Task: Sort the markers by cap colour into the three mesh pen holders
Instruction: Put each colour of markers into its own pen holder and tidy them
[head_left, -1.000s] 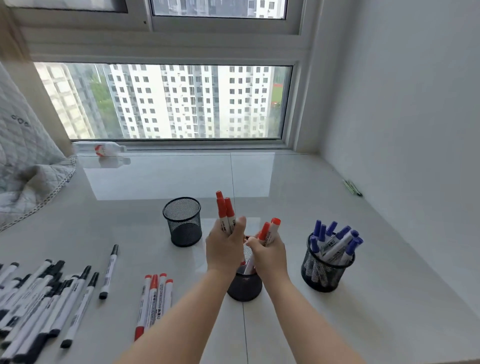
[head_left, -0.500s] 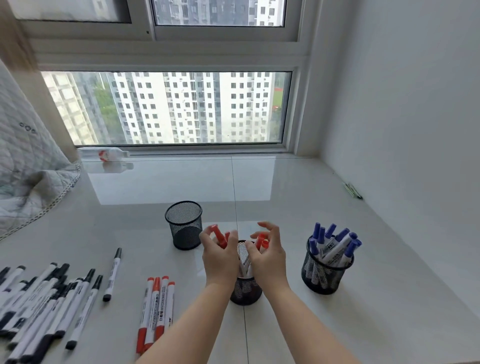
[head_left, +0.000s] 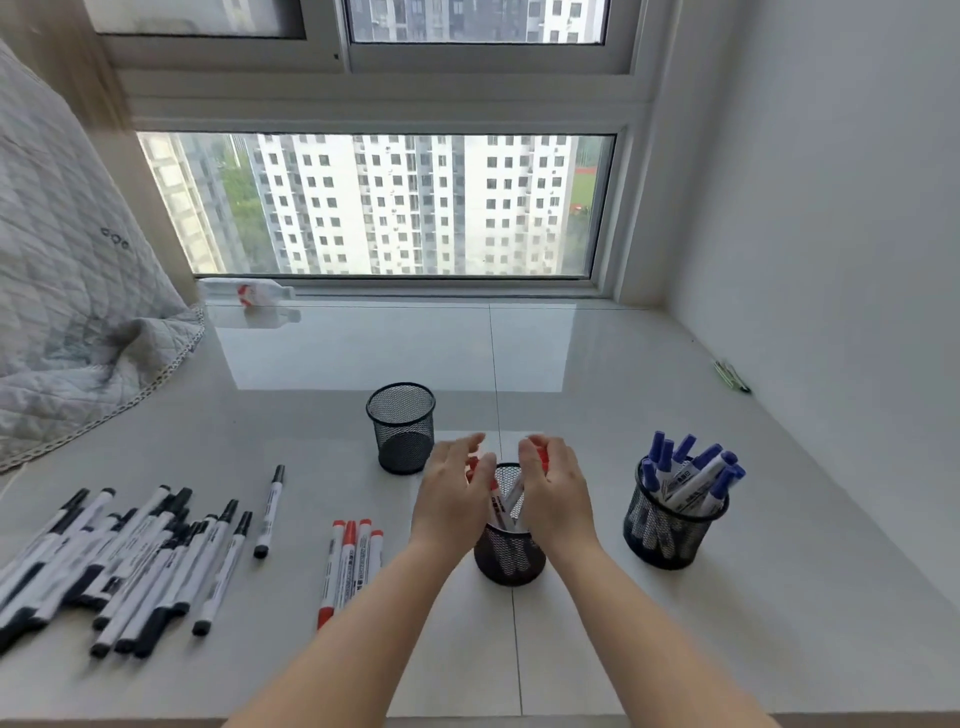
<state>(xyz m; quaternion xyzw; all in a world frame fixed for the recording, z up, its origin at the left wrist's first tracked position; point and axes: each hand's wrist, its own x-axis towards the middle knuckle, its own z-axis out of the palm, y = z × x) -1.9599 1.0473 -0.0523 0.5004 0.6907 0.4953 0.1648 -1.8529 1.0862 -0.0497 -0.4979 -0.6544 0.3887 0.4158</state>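
Three black mesh holders stand on the white ledge. The middle holder (head_left: 509, 558) has red-capped markers (head_left: 497, 503) standing in it. My left hand (head_left: 453, 493) and my right hand (head_left: 555, 488) hover on either side of its rim, fingers spread, holding nothing. The right holder (head_left: 670, 525) is full of blue-capped markers (head_left: 696, 470). The far holder (head_left: 401, 427) is empty. Several red-capped markers (head_left: 349, 564) lie flat left of the middle holder. A pile of black-capped markers (head_left: 130, 561) lies at the far left, with one black-capped marker (head_left: 270, 510) apart from it.
A quilted blanket (head_left: 67, 312) drapes over the ledge's left side. A plastic bottle (head_left: 244, 291) lies by the window. A small green item (head_left: 731, 375) lies against the right wall. The ledge's front edge (head_left: 493, 719) runs just below my forearms.
Both hands lowered the red-capped markers into the middle holder and let go. Their fingers have spread apart above the rim.
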